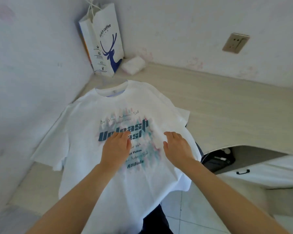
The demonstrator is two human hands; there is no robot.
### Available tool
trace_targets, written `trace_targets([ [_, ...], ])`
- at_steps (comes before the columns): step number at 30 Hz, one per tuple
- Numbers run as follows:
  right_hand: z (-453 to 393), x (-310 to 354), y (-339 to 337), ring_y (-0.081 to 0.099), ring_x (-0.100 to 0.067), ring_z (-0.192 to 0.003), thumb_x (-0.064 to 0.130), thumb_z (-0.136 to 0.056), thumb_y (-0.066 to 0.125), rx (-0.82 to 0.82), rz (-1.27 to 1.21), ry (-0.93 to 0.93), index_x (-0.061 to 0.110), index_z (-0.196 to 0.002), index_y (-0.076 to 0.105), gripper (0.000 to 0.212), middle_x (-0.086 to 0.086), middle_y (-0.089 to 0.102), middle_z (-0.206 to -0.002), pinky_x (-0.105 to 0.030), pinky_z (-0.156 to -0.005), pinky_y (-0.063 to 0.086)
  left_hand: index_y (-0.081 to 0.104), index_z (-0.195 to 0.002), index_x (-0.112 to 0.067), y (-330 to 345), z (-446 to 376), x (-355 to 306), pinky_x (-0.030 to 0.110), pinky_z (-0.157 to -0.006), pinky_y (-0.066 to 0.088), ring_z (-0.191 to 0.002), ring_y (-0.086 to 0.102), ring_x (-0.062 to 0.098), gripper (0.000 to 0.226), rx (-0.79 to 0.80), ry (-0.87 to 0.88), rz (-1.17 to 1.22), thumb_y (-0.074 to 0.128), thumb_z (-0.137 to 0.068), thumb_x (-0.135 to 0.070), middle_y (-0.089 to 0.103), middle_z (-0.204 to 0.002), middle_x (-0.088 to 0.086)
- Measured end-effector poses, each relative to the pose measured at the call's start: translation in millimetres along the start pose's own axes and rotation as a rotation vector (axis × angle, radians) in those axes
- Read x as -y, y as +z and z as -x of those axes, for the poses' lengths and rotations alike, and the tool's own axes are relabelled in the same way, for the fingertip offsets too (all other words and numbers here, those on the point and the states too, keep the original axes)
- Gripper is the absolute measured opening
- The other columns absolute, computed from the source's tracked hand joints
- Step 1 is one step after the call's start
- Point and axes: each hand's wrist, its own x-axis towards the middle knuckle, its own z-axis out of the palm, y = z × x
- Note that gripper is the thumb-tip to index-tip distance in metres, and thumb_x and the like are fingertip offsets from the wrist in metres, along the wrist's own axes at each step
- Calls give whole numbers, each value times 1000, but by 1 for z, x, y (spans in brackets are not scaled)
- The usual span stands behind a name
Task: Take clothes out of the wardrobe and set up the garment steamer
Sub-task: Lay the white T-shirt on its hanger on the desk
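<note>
A white T-shirt (85, 132) with a teal printed design lies spread face up on a pale desk (227, 102), its hem hanging over the front edge. My left hand (116, 147) rests flat on the print, fingers together. My right hand (178, 147) lies palm down just to the right of it, fingers slightly curved on the cloth. Neither hand grips anything. No steamer is in view.
A white paper coffee bag (103, 43) with a blue deer stands in the back corner, with a small wrapped tissue pack (134, 65) beside it. A wall socket (235, 42) sits at the right. A dark bag (216, 159) lies under the desk, next to a white drawer unit (260, 174).
</note>
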Motion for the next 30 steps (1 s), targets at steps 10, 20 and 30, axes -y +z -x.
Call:
trace_targets([
  [10, 142, -25, -15, 42, -24, -128, 27, -100, 41, -142, -281, 346, 14, -141, 36, 43, -3, 47, -139, -34, -98, 41, 64, -113, -8, -10, 56, -106, 37, -69, 51, -89, 61, 26, 24, -38, 226, 181, 62, -89, -12, 69, -96, 5],
  [20, 278, -89, -31, 46, -22, -125, 24, -99, 43, -336, -297, 619, 13, -141, 39, 43, -5, 51, -137, -33, -98, 41, 68, -103, -9, 10, 94, -229, 37, -65, 54, -82, 62, 27, 17, 33, 528, 226, 64, -86, -8, 70, -86, 6],
  [30, 451, -173, -13, 51, -24, -117, 28, -99, 43, -407, -279, 864, 13, -136, 45, 40, -3, 56, -130, -34, -94, 41, 70, -100, -9, 59, 205, -374, 35, -54, 53, -76, 62, 26, 25, 175, 796, 298, 50, -89, -20, 69, -79, 4],
])
